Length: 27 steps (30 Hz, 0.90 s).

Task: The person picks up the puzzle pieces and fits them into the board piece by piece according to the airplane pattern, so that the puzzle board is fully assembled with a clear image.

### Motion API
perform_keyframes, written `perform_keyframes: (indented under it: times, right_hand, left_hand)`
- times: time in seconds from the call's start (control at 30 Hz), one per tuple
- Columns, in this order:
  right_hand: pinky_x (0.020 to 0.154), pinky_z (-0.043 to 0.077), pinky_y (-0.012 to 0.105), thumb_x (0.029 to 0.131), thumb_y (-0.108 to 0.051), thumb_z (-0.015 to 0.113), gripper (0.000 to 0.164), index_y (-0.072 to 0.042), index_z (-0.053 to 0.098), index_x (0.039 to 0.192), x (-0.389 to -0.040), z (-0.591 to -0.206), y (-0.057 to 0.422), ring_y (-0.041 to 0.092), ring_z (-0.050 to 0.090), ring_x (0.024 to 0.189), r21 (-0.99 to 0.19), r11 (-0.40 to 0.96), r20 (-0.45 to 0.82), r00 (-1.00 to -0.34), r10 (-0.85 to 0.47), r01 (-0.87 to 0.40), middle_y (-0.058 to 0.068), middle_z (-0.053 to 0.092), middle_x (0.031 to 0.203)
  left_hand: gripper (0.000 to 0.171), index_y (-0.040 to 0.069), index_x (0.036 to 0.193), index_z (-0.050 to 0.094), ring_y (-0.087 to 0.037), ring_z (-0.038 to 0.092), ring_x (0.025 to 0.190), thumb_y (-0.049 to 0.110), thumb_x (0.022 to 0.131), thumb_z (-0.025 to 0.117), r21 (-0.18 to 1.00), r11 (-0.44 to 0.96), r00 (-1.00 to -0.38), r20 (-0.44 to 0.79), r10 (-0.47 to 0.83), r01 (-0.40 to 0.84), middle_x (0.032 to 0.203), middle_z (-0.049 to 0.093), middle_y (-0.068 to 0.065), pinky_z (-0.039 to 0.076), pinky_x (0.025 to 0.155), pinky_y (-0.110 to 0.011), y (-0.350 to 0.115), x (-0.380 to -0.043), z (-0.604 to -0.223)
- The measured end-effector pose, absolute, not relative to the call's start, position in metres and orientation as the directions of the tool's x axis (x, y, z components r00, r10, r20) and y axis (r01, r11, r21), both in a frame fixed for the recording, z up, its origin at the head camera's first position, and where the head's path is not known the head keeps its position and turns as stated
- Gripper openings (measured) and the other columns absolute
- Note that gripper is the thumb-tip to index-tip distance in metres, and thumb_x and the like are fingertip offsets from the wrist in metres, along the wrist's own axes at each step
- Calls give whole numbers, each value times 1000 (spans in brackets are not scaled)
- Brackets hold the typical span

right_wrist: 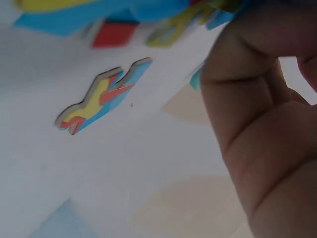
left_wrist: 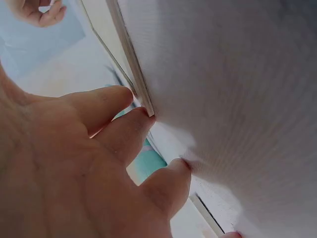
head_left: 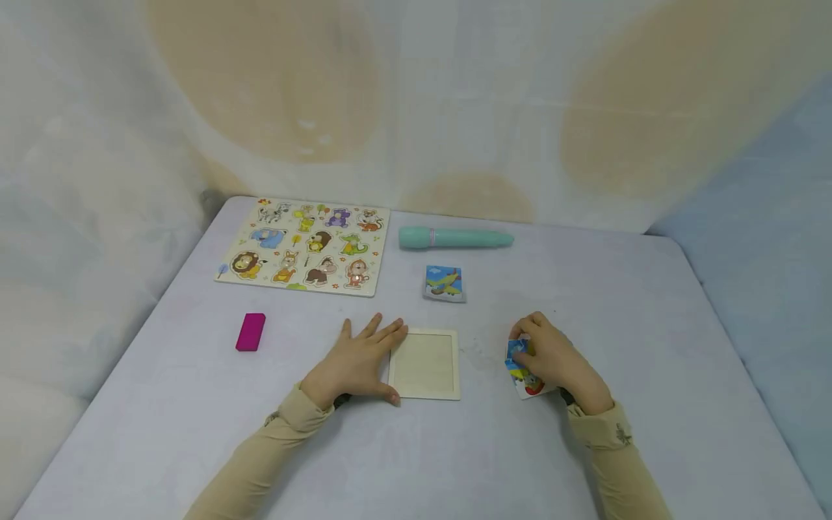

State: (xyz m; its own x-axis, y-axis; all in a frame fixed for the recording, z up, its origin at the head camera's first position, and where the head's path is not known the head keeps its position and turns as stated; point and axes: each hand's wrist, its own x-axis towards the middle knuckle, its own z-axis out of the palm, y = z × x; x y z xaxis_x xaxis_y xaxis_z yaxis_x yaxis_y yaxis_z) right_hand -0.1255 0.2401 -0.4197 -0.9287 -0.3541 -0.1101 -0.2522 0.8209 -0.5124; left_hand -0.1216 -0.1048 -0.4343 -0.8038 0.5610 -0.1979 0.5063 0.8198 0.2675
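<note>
A light-covered table point(head_left: 656, 310) is seen from above. Its far-left corner is occupied by an animal puzzle board point(head_left: 305, 249), set close to the far and left edges. At centre, a shallow wooden puzzle tray point(head_left: 424, 366) is laid flat. Its left edge is spanned by the spread left hand point(head_left: 357, 365), fingertips being rested at both left corners. The bent right hand point(head_left: 559, 361) is separated from the tray by a strip of tabletop; a wider stretch is seen toward the right edge. A turquoise pen-shaped object point(head_left: 455, 238) is aligned with the far edge. Picture-puzzle pieces point(head_left: 528, 383), their number partly hidden, are pinched in the right hand. An airplane picture piece point(head_left: 445, 282) is placed beyond the tray; a magenta block point(head_left: 250, 332) is situated near the left edge.
</note>
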Motion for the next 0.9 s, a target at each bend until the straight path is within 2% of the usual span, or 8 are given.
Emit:
perform_keyframes:
  times: [0.13,0.23,0.3,0.43,0.53,0.63,0.77,0.9]
  right_hand:
    - [52,45,27,93,-15,64,14,-8,60,104,-130,-414,241,18,57,63,-621,764,-79,-956,-282,-174,17,64,105]
    - [50,48,27,95,-18,62,17,-7,58,107,-133,-409,240,19,60,58,-706,704,-112,-968,-223,-81,16,67,96]
    - [55,52,29,95,-16,62,16,-6,58,106,-136,-405,232,20,63,62,-744,666,-137,-961,-241,-61,17,67,95]
    - [62,56,33,93,-12,63,11,-5,63,101,-149,-399,195,18,62,65,-785,611,-183,-906,-382,-99,14,66,88]
    - [60,56,30,91,-11,65,9,-5,66,98,-162,-402,156,14,61,62,-795,594,-235,-841,-486,-121,8,67,77]
    - [57,55,26,88,-10,68,9,-5,68,95,-170,-409,123,11,61,59,-802,592,-299,-806,-511,-78,5,67,70]
    - [51,50,21,85,-9,71,8,-5,70,92,-173,-417,97,9,57,54,-770,634,-319,-822,-471,-65,2,64,65]
    - [50,45,19,84,-9,72,8,-5,71,92,-170,-421,87,7,53,52,-735,670,-289,-845,-449,-104,0,62,63]
  left_hand:
    - [120,16,154,26,-36,16,150,65,60,80,270,828,-811,-203,548,492,162,24,0,12,107,-78,-105,-122,-435]
    - [121,16,155,25,-35,16,150,64,59,81,283,826,-810,-206,549,487,161,24,-1,11,108,-77,-105,-123,-435]
    - [122,15,155,23,-34,16,150,63,59,82,293,820,-806,-203,556,491,161,24,-2,10,110,-76,-106,-124,-435]
    - [124,12,155,22,-32,20,150,59,59,84,314,805,-800,-184,572,503,161,25,-5,12,115,-69,-109,-127,-434]
    - [127,7,155,20,-31,20,150,59,59,84,316,807,-801,-188,568,499,161,22,-8,15,118,-62,-110,-130,-434]
    - [130,3,154,18,-30,19,150,61,59,83,324,810,-801,-201,564,490,162,20,-11,17,119,-58,-108,-131,-435]
    - [129,3,154,18,-28,18,151,62,60,82,349,806,-795,-219,566,478,162,19,-10,16,119,-59,-105,-128,-438]
    - [127,5,155,18,-26,18,151,62,61,82,357,805,-794,-223,566,473,162,19,-8,14,119,-59,-105,-125,-438]
